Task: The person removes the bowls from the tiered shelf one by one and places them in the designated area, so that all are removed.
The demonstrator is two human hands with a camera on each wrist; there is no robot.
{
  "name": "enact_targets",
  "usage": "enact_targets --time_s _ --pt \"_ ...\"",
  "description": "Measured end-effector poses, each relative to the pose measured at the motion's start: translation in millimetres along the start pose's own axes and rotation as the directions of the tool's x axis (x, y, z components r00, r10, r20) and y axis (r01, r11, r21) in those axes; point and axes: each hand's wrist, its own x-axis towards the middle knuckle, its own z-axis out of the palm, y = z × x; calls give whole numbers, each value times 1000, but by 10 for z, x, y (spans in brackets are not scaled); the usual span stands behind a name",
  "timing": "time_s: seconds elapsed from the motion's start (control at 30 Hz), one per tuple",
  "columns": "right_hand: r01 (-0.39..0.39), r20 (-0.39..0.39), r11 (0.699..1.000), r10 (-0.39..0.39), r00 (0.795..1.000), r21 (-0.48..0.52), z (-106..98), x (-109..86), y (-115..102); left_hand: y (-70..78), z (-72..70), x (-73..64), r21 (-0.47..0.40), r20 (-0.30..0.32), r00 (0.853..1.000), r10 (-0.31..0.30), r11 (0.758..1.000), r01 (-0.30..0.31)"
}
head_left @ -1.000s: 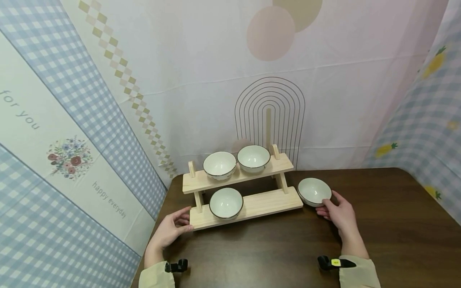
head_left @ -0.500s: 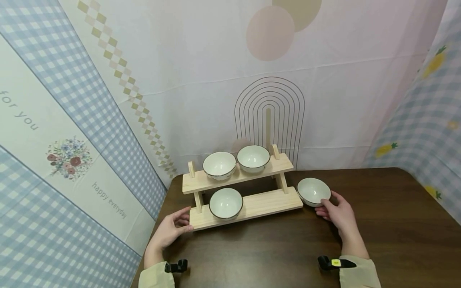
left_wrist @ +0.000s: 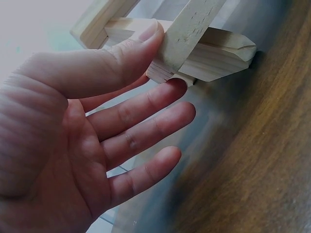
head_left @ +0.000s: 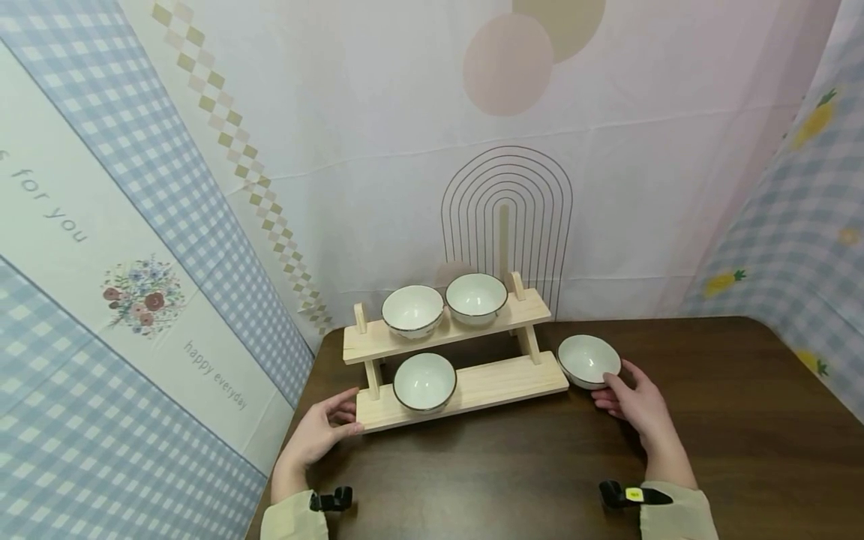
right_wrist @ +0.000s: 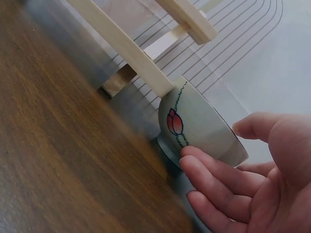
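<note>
At its left end, a two-tier wooden shelf (head_left: 499,382) is held by my left hand (head_left: 319,433), thumb and forefinger at the ends of the lower board. In the left wrist view the other fingers (left_wrist: 150,126) stretch out below the board. My right hand (head_left: 637,401) pinches a white bowl (head_left: 589,360) by its near right rim, thumb at the rim and fingers against the outer wall. A pink flower bud is painted on this bowl (right_wrist: 199,124) in the right wrist view. It sits close against the lower board's right end.
Two similar bowls, a left one (head_left: 412,309) and a right one (head_left: 475,296), stand on the upper board. Another bowl (head_left: 424,381) sits on the left half of the lower board. The dark wooden table (head_left: 472,480) meets a printed cloth backdrop (head_left: 378,187) behind.
The view has shifted slightly. Both hands, the shelf and the bowls keep practically the same places.
</note>
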Motion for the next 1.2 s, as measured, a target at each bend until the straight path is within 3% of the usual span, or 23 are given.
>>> enact_targets --time_s 0.43,0.77,0.9,1.2 --pt "-12 -160 998 0 987 -69 -194 -154 -127 33 5 -33 2 -5 1000 15 1000 -15" --pt "88 -302 976 -146 942 -197 -169 -305 -362 1 5 -6 4 -7 1000 -5 1000 5" --pt "110 -308 976 -166 937 -190 -102 -355 -456 -12 3 1 7 -2 1000 2 1000 -2" --pt "214 -236 949 -268 934 -232 181 -340 -524 -22 -3 6 8 1 1000 6 1000 -6"
